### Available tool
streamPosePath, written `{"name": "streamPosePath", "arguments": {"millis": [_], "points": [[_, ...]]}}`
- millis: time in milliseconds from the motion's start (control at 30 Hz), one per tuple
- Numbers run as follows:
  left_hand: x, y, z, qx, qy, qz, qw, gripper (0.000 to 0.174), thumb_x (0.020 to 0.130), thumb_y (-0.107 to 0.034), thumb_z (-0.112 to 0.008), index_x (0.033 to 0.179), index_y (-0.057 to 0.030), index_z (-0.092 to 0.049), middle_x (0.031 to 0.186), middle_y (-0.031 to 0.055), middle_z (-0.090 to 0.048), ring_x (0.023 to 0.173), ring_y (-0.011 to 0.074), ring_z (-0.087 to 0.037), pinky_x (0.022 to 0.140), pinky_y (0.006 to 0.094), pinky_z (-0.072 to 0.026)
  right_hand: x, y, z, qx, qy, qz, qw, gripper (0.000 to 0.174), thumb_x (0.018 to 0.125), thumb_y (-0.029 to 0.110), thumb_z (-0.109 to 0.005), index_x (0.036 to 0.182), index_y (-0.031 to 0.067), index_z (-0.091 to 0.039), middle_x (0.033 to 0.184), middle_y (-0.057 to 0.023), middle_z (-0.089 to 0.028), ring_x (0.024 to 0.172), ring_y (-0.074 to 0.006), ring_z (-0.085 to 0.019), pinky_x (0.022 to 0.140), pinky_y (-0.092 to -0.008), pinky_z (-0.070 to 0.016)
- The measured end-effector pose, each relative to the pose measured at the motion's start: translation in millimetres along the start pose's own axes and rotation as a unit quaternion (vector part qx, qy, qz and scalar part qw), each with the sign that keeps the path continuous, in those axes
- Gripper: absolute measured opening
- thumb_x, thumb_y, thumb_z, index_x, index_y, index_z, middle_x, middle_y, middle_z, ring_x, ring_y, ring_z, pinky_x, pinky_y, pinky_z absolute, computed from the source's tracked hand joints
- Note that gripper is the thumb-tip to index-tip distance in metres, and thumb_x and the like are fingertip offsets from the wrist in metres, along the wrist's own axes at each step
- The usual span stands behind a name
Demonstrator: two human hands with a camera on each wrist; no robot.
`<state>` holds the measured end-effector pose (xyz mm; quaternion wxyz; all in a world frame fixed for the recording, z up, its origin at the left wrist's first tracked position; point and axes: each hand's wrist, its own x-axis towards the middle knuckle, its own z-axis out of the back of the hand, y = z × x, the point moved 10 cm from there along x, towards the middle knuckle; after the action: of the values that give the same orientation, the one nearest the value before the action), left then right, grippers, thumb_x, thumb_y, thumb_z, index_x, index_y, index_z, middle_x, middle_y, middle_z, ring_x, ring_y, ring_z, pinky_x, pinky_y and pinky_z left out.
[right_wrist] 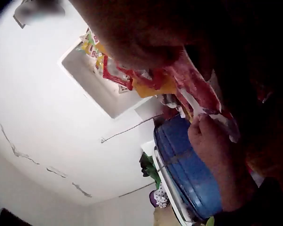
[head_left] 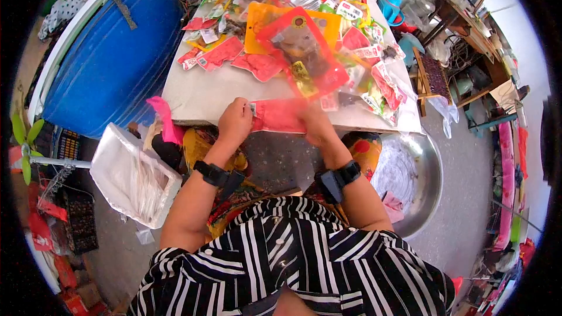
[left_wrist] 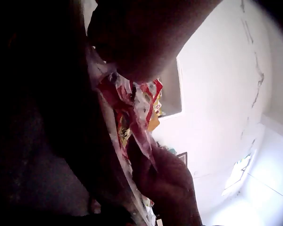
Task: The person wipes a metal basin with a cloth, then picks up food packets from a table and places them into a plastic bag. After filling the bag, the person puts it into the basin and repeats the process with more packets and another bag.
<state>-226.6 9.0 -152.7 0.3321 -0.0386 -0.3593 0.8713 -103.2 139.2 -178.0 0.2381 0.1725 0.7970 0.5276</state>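
A flat red-pink plastic packet (head_left: 278, 115) is stretched between both hands at the table's front edge. My left hand (head_left: 235, 122) pinches its left end, beside a small white label. At the opposite end, my right hand (head_left: 318, 124) grips the packet and looks blurred in the head view. From the right wrist, the left hand's fingers (right_wrist: 198, 123) show at the packet's edge. Just beyond lies a larger red-framed pouch (head_left: 304, 52) with a clear window, resting on an orange pouch (head_left: 252, 29).
Many colourful packets (head_left: 225, 52) are heaped across the white table (head_left: 193, 96). A blue barrel (head_left: 117, 52) stands left, above a white foam box (head_left: 132, 175). Down on the right is a metal basin (head_left: 430, 187) with a pink piece inside. Cluttered shelves (head_left: 462, 29) line the right wall.
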Motion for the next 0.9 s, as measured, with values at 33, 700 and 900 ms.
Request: {"name": "streamPosePath", "arguments": {"millis": [33,700,900], "points": [[-1.5,-1.8,0.0,0.016,-0.001,-0.008,1.000,0.018,0.075,-0.017,-0.040,0.083,-0.0025,-0.047,0.077,0.0174,-0.052,0.073,0.0334,-0.049,0.062,0.0417,-0.0385,1.6,-0.7,-0.6,-0.005,-0.003,0.007,1.000,0.020,0.070,-0.002,-0.038,0.087,-0.0008,-0.048,0.079,-0.0059,-0.052,0.067,-0.0146,-0.052,0.061,-0.0264,-0.0437],[-17.0,-29.5,5.9,0.054,-0.056,-0.167,0.983,0.011,0.074,-0.016,-0.041,0.076,-0.0051,-0.046,0.071,0.0148,-0.050,0.068,0.0337,-0.048,0.058,0.0438,-0.0370,31.0,-37.2,-55.1,-0.191,0.106,-0.093,0.971,0.014,0.074,0.017,-0.045,0.073,0.0038,-0.050,0.060,-0.0039,-0.050,0.049,-0.0117,-0.049,0.040,-0.0236,-0.0387],[-5.6,-18.5,8.9,0.024,-0.070,-0.151,0.986,0.012,0.074,-0.016,-0.042,0.075,-0.0048,-0.046,0.070,0.0159,-0.050,0.067,0.0347,-0.048,0.057,0.0445,-0.0365,52.5,-16.3,-53.4,-0.227,-0.021,0.077,0.971,0.015,0.071,0.008,-0.045,0.084,0.0022,-0.048,0.070,-0.0107,-0.052,0.063,-0.0225,-0.053,0.051,-0.0321,-0.0430]]}}
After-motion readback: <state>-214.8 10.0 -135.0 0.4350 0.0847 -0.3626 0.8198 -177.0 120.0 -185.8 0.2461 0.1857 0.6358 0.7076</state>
